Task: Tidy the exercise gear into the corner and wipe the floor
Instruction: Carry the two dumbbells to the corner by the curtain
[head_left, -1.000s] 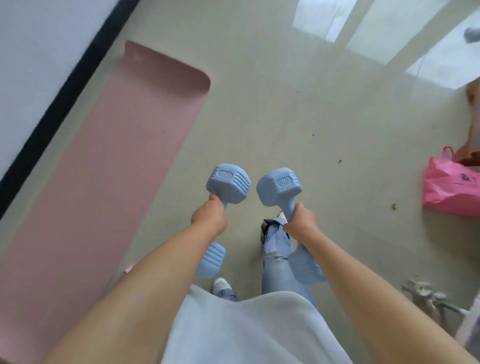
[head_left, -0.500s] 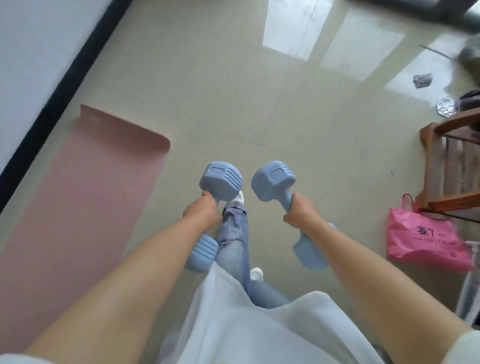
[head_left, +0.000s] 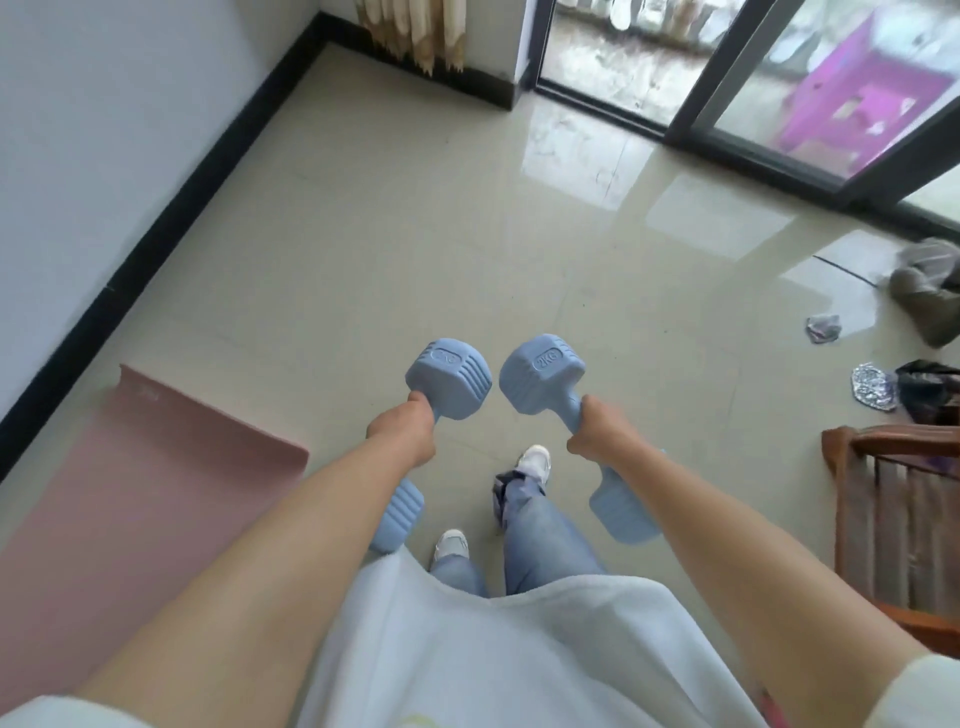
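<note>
Carrying two blue dumbbells, the left hand (head_left: 402, 434) clamped around one dumbbell (head_left: 448, 378) and the right hand (head_left: 602, 434) around the other dumbbell (head_left: 543, 374), the person faced the floor's far corner (head_left: 332, 57); the pink mat (head_left: 130, 493) lay unrolled along the left wall, wiping seemingly undone.

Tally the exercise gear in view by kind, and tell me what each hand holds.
Blue 2KG dumbbells: 2, one gripped by the left hand at, one by the right hand at
Pink exercise mat: 1, on the floor
Total: 3
</note>
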